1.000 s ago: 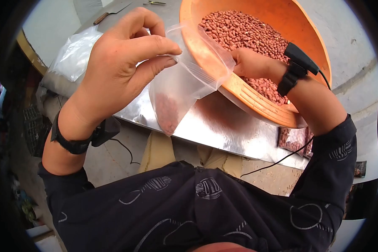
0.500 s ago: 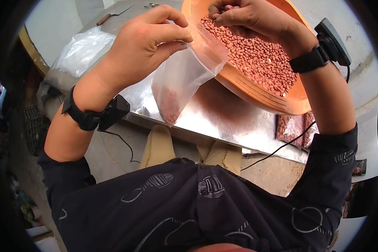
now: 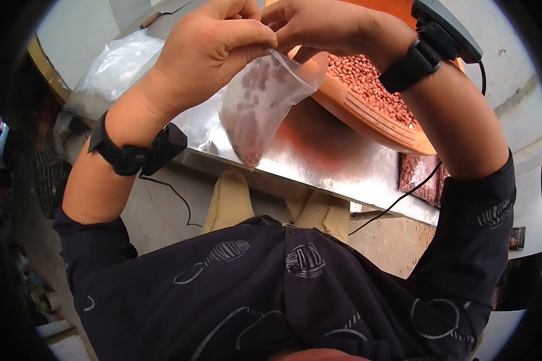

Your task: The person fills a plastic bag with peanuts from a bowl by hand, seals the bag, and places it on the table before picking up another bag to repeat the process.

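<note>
My left hand pinches the rim of a clear plastic bag and holds it up above the table's front edge. Reddish peanuts lie in the bag's bottom corner, and blurred ones show higher up inside it. My right hand is at the bag's mouth, touching or nearly touching my left hand, its fingers curled downward around peanuts that are mostly hidden. Behind and to the right, an orange basin holds many loose red-skinned peanuts.
The metal table runs across in front of me. Filled peanut bags lie at its right edge. A pile of clear plastic bags and a wooden-handled tool are at the left. A black cable hangs near my right arm.
My right hand has moved left from over the basin to the bag's mouth. Peanuts now show in the bag's upper part. The left hand keeps its pinch on the rim.
</note>
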A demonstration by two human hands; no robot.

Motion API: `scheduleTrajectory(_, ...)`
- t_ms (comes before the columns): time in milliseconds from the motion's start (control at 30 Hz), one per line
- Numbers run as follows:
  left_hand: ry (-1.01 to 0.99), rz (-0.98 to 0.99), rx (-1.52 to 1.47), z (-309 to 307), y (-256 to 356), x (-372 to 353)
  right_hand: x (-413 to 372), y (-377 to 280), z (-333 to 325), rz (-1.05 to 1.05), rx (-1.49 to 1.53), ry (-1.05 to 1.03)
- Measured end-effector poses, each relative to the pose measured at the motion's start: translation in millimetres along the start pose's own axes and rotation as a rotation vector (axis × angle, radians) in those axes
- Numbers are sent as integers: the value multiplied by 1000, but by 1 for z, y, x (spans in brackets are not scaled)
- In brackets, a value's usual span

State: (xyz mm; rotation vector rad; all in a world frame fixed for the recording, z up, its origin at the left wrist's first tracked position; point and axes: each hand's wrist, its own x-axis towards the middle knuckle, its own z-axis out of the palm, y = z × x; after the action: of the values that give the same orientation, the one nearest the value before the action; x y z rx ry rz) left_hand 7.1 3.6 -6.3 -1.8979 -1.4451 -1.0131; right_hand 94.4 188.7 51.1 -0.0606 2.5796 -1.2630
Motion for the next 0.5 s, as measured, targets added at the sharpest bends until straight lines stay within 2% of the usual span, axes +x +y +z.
scheduleTrajectory(100,-36,-6,-12,-2,-1,0,-11,-4,-12,44,-2,62)
scheduleTrajectory(233,-97,-81,-85,-5,-2,-7,-47,23,-59,172,61,294)
scheduleTrajectory(300,-121,-44,-66,-6,-5,-9,-69,74,-81,307,-220,367)
scheduleTrajectory(433,-163,-7,-36,-9,-8,-8,-108,133,-108,910,-653,98)
scheduleTrajectory(500,-179,-16,-39,-8,-9,-6,-124,151,-111,1012,-587,126)
